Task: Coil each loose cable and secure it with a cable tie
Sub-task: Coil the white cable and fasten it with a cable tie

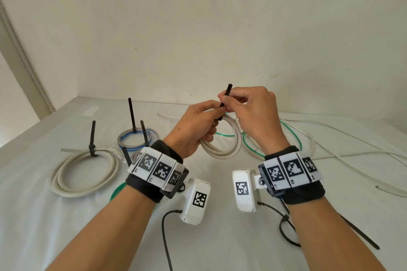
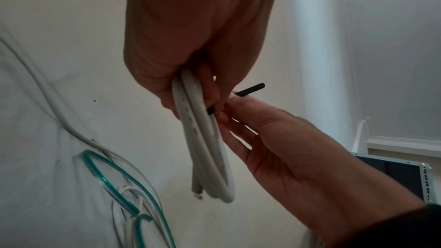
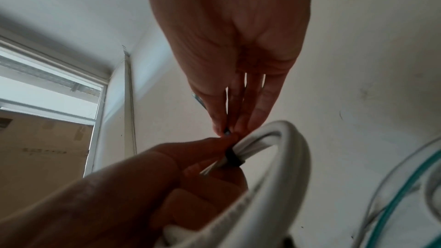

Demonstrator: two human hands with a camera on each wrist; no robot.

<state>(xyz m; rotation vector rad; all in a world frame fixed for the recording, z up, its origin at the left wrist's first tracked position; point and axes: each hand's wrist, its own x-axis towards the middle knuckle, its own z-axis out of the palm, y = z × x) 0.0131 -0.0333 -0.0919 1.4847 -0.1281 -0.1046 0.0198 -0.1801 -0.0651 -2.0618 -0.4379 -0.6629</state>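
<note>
Nearest the camera, a loose black cable tie lies on the white table beside the right forearm, with a looped black tie just left of it. Above these, both hands are raised over the table. The left hand has its fingers curled round a white cable coil, which hangs down from that grip clear of the table. The right hand pinches the tail of a black cable tie between thumb and fingertips, the tail sticking up past the fingers. The right wrist view shows this tie's band wrapped round the bunched strands of the coil, right at the left hand's fingertips.

To the left on the table lies 1 finished grey-white coil with a black tie standing up from it. Farther back sits a blue and white coil with 2 upright tie tails. Behind the hands and to the right, a loose green wire and a loose white cable sprawl across the table toward the wall.
</note>
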